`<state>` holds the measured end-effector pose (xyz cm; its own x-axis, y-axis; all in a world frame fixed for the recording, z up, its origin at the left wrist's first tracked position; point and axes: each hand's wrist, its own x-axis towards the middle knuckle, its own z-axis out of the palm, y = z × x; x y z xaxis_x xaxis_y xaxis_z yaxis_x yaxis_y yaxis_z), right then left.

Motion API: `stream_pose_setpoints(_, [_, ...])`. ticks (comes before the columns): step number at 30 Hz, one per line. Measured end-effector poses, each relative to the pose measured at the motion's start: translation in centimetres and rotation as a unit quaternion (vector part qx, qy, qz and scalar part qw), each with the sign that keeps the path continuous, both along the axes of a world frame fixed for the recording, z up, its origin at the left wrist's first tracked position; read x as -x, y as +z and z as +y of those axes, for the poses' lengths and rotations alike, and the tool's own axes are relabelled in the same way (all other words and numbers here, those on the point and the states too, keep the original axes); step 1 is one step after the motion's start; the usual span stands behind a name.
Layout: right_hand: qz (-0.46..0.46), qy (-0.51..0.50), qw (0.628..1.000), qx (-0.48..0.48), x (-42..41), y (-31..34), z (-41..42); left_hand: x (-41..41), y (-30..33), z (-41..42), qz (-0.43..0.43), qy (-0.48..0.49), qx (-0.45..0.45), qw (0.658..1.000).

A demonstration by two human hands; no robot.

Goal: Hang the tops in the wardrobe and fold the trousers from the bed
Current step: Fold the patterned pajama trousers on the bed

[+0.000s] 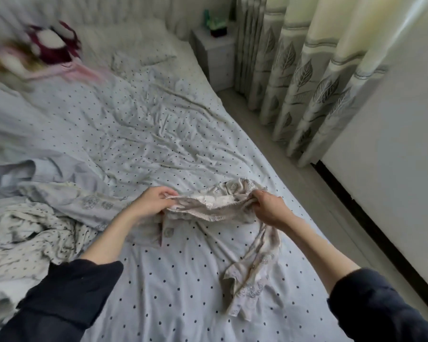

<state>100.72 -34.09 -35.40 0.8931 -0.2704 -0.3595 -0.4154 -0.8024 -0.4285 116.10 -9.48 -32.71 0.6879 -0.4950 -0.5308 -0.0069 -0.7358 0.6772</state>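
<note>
A small cream printed garment (247, 243) with an elastic waistband lies on the dotted bed sheet (139, 149), one leg trailing toward me. My left hand (151, 201) grips the waistband's left end and my right hand (267, 206) grips its right end, stretching the band between them just above the bed. A pale printed top (79, 201) lies to the left, partly under my left forearm. Beside it sits a crumpled white dotted garment (32, 233).
A plush toy (52, 43) and a pink cloth (84, 70) lie near the pillows, blurred. A white nightstand (215, 53) stands at the bed's far right corner. Leaf-patterned curtains (304, 80) and a white panel (393, 144) line the narrow floor strip on the right.
</note>
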Motion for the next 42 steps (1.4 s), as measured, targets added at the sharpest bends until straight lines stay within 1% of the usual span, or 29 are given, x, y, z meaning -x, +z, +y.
stream_pose_setpoints(1, [-0.004,0.009,1.0,-0.009,-0.2,1.5,0.0,-0.1,2.3,0.3,0.019,-0.028,0.017,0.999])
stream_pose_setpoints(3, [-0.01,0.026,0.999,-0.02,-0.2,3.8,-0.4,-0.8,5.5,0.8,0.013,-0.067,0.034,0.997])
stream_pose_setpoints(6, [-0.046,0.023,0.999,0.016,0.1,7.9,-0.8,-1.2,10.3,1.7,-0.071,-0.078,0.045,0.993])
stream_pose_setpoints(9, [-0.168,-0.017,0.983,0.077,-0.4,12.4,-1.2,-1.5,14.1,1.6,-0.163,-0.077,0.061,0.982])
stream_pose_setpoints(12, [-0.279,-0.072,0.955,0.077,-0.9,17.6,-1.2,-1.3,18.2,1.2,-0.225,-0.086,0.072,0.968])
stream_pose_setpoints(13, [-0.302,-0.09,0.947,0.063,-1.2,18.5,-1.5,-1.3,18.9,1.1,-0.222,-0.103,0.061,0.968])
stream_pose_setpoints(16, [-0.372,-0.133,0.919,0.017,-1.1,23.6,-1.1,-0.8,22.8,2.6,-0.25,-0.172,0.023,0.953])
stream_pose_setpoints(18, [-0.41,-0.149,0.9,-0.019,-0.9,26.5,-0.5,-0.8,24.6,3.6,-0.303,-0.181,0.02,0.935])
stream_pose_setpoints(19, [-0.427,-0.156,0.89,-0.047,-0.8,27.8,-0.1,-0.8,25.5,4.0,-0.34,-0.165,0.043,0.925])
stream_pose_setpoints(21, [-0.458,-0.169,0.865,-0.112,-0.7,30.0,0.7,-0.9,27.2,4.6,-0.423,-0.109,0.122,0.891])
stream_pose_setpoints(22, [-0.474,-0.174,0.852,-0.137,-0.7,31.3,1.3,-0.9,28.2,4.9,-0.452,-0.077,0.164,0.874])
stream_pose_setpoints(26, [-0.511,-0.197,0.8,-0.245,-0.5,35.7,3.1,-0.7,32.0,5.8,-0.486,0.026,0.276,0.829])
stream_pose_setpoints(28, [-0.518,-0.2,0.793,-0.252,-0.5,36.7,3.7,-0.2,33.3,6.2,-0.48,0.07,0.326,0.812])
stream_pose_setpoints(29, [-0.519,-0.198,0.793,-0.252,-0.5,37.1,4.0,0.1,33.8,6.5,-0.487,0.081,0.333,0.803])
stream_pose_setpoints(33, [-0.526,-0.192,0.796,-0.232,-1.1,38.7,4.6,0.5,35.9,7.0,-0.525,0.081,0.305,0.79])
stream_pose_setpoints(35, [-0.53,-0.197,0.799,-0.202,-1.7,39.5,4.1,0.5,37.2,6.8,-0.536,0.081,0.279,0.792])
stream_pose_setpoints(36, [-0.526,-0.199,0.808,-0.176,-2.0,39.8,3.6,0.5,37.9,6.3,-0.543,0.075,0.257,0.796])
stream_pose_setpoints(39, [-0.478,-0.208,0.848,-0.093,-2.6,39.6,1.0,0.3,38.9,3.4,-0.557,0.029,0.155,0.815])
stream_pose_setpoints(42, [-0.424,-0.234,0.873,-0.05,-2.4,38.7,-3.2,0.1,39.0,-1.1,-0.561,-0.026,0.032,0.827])
